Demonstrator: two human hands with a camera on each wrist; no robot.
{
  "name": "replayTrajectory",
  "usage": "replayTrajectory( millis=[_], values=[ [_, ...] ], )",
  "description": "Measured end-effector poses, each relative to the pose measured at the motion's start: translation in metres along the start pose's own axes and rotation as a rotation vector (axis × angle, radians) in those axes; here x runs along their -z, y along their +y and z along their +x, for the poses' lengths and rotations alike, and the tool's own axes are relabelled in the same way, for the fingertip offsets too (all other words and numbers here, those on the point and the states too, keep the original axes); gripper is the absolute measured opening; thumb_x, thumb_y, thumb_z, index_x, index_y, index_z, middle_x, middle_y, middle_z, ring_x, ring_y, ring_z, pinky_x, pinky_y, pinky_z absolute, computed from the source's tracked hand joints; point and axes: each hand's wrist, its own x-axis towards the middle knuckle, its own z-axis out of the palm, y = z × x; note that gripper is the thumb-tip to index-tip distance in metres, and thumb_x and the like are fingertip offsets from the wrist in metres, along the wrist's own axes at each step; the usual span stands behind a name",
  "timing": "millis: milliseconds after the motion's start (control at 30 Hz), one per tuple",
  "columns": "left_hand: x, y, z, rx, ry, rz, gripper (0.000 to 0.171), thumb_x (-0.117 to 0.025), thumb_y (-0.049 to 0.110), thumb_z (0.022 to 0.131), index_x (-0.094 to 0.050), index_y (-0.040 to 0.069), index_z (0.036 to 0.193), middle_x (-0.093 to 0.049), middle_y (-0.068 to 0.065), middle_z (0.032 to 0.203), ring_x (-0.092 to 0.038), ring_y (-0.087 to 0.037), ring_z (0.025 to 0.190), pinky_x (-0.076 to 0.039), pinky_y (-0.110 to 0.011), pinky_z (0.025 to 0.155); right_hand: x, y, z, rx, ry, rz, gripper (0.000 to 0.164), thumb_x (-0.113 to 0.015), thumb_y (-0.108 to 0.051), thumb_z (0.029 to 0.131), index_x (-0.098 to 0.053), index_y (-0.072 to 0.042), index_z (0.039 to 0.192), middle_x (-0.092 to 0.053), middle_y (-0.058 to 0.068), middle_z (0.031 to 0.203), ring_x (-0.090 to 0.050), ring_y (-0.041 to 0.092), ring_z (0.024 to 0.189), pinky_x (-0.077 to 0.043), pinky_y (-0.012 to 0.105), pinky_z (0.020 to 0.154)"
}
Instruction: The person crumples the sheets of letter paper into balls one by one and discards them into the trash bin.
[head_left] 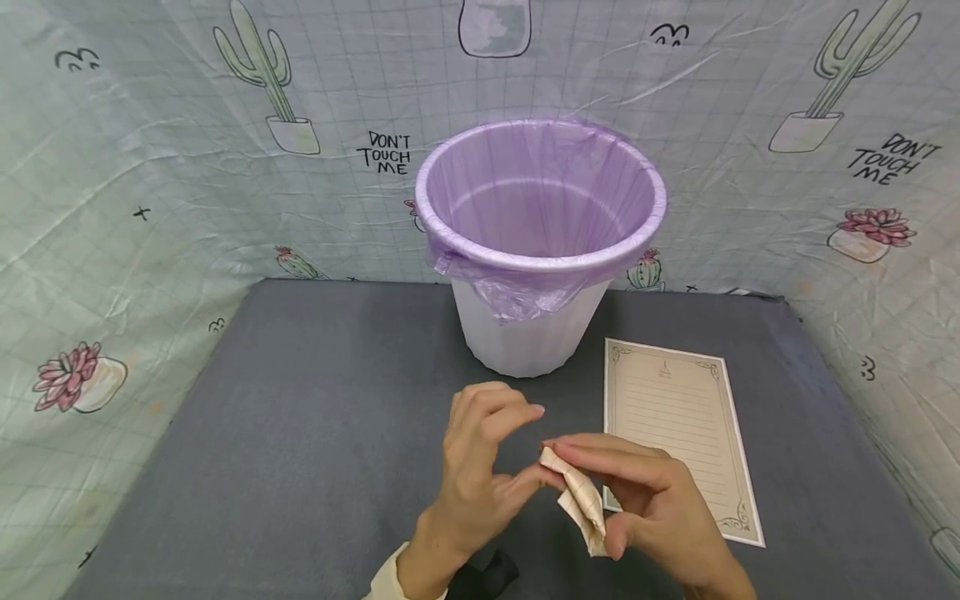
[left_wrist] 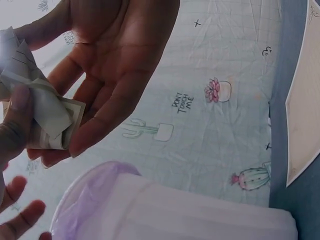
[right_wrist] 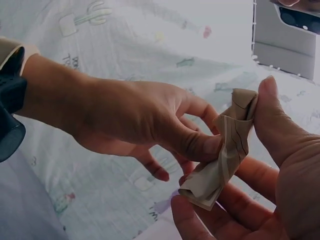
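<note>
A folded and twisted strip of cream lined paper [head_left: 581, 496] is held over the front of the table by my right hand [head_left: 660, 500]. In the right wrist view, the right thumb is at one end of the folded paper [right_wrist: 232, 135] and the fingers curve under its other end. My left hand [head_left: 480, 467] is beside it, its thumb pressing on the paper's folds. The other left fingers are bent and spread, apart from the paper in the head view. In the left wrist view, the left thumb lies over the creased paper [left_wrist: 50, 112] against the right hand's fingers.
A white bin [head_left: 532, 333] with a purple liner [head_left: 532, 283] over its rim stands at the back. A flat lined sheet with an ornate border [head_left: 667, 408] lies on the dark grey table [head_left: 315, 433], partly behind the right hand. Printed cloth [head_left: 337, 83] hangs around the table.
</note>
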Motion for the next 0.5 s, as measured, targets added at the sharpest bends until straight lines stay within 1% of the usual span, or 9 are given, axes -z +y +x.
replayTrajectory(
  millis=[133,233,300,400,500],
  values=[
    [0.000,0.002,0.000,0.050,-0.007,0.037,0.059,-0.062,0.047,0.085,-0.054,-0.006,0.108,-0.055,-0.018,0.100,-0.054,-0.032,0.094,-0.042,-0.041,0.078,-0.002,-0.001,0.001,0.022,-0.010,-0.015,0.060,-0.060,-0.023,0.089,-0.045,0.017,0.131,-0.049,0.026,0.132,-0.052,0.032,0.120,-0.044,0.036,0.098],
    [0.000,0.002,-0.001,0.062,-0.011,0.063,0.062,-0.062,0.048,0.085,-0.053,-0.007,0.111,-0.055,-0.020,0.105,-0.055,-0.035,0.100,-0.042,-0.044,0.083,-0.004,-0.004,0.005,0.047,-0.007,-0.057,0.061,-0.064,-0.023,0.087,-0.045,0.017,0.130,-0.051,0.026,0.130,-0.052,0.031,0.118,-0.044,0.034,0.097],
    [0.001,0.002,-0.001,0.074,-0.021,0.072,0.061,-0.062,0.047,0.087,-0.054,-0.007,0.112,-0.056,-0.020,0.107,-0.055,-0.036,0.103,-0.042,-0.045,0.085,-0.006,-0.004,0.007,0.063,-0.003,-0.088,0.063,-0.069,-0.021,0.085,-0.046,0.017,0.130,-0.052,0.026,0.129,-0.053,0.029,0.117,-0.044,0.032,0.097],
    [0.003,0.001,-0.002,0.094,-0.046,0.070,0.056,-0.062,0.044,0.089,-0.055,-0.007,0.112,-0.056,-0.020,0.109,-0.054,-0.035,0.104,-0.041,-0.045,0.084,-0.008,-0.004,0.010,0.067,0.000,-0.121,0.064,-0.075,-0.016,0.082,-0.047,0.017,0.129,-0.052,0.026,0.127,-0.053,0.028,0.116,-0.044,0.030,0.097],
    [0.003,0.001,-0.003,0.099,-0.069,0.049,0.052,-0.062,0.042,0.090,-0.055,-0.005,0.111,-0.056,-0.019,0.111,-0.055,-0.034,0.104,-0.041,-0.045,0.084,-0.008,-0.003,0.011,0.065,-0.018,-0.139,0.067,-0.076,-0.016,0.081,-0.044,0.018,0.130,-0.051,0.026,0.127,-0.052,0.027,0.114,-0.043,0.029,0.096]
  ],
)
